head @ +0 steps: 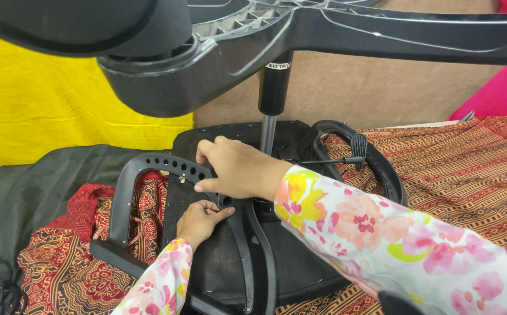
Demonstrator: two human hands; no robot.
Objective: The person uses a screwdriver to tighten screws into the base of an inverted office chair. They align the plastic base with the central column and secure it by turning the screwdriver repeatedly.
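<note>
Patterned cloth [457, 169] covered the floor under an upturned chair seat [218, 262]. On it, the right hand [239, 169] pressed closed over the armrest [148, 169], while the left hand [201, 220] pinched its bracket [239, 245], fingertips together.

A patterned red and brown cloth [469, 169] covers the floor to the right of the right hand [239, 169] and under both hands. A black sheet [26, 186] lies left of the left hand [201, 220]. The upturned chair seat [224, 262] rests directly on the cloth beneath the hands.
</note>
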